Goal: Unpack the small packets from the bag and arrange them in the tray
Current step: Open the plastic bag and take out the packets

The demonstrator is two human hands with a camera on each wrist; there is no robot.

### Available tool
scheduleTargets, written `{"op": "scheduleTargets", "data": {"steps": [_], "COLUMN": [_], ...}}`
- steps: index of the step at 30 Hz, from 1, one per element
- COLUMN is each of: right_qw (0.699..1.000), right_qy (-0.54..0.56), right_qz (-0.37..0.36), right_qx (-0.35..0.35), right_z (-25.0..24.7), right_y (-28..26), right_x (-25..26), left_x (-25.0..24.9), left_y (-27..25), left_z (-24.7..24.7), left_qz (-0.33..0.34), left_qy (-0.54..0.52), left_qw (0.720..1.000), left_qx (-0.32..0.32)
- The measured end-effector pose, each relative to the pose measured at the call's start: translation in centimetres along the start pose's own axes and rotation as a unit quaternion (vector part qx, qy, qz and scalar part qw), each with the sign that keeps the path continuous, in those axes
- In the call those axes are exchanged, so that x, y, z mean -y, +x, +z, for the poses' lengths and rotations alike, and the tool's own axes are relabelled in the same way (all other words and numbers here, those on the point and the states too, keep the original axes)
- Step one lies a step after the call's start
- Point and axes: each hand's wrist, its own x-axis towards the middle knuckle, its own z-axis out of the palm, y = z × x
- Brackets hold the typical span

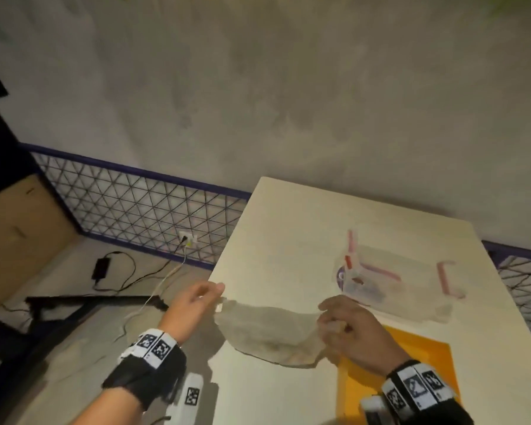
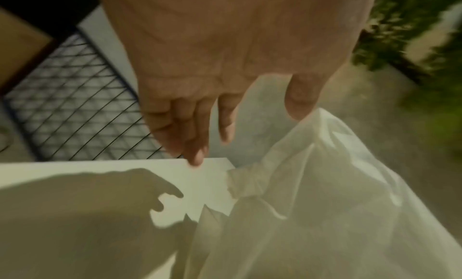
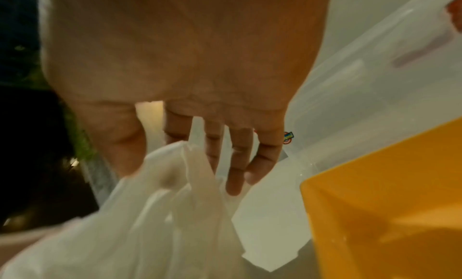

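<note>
On a pale table (image 1: pixel 288 225) by a grey wall, the left hand (image 1: pixel 193 297) and right hand (image 1: pixel 347 325) each pinch an end of a thin white bag (image 1: pixel 270 335), stretched in the air between them just beside the yellow tray (image 1: pixel 417 357), near a clear lidded box (image 1: pixel 411 271).

The head camera looks down from high up at the pale flat worktop (image 1: pixel 288 228) and the grey wall behind it. Each wrist camera sits very close behind its own fingers, looking along them. All three views share the thin white see-through plastic bag (image 1: pixel 270 335) (image 2: pixel 325 194) (image 3: pixel 155 214).
</note>
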Motion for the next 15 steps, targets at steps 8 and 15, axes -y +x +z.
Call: {"op": "scheduleTargets", "data": {"steps": [8, 15], "right_qw": [0.969, 0.965], "right_qy": [0.116, 0.144], "right_qz": [0.168, 0.106], "right_qx": [-0.140, -0.193], "right_z": [0.4, -1.0], "right_y": [1.6, 1.7], "right_x": [0.4, 2.8], "left_x": [-1.1, -4.5], "left_y": [1.1, -0.2], "left_z": [1.9, 1.4], "left_qz": [-0.005, 0.068], "left_qy": [-0.095, -0.217], "left_qw": [0.991, 0.973], "left_qx": [0.093, 0.039]}}
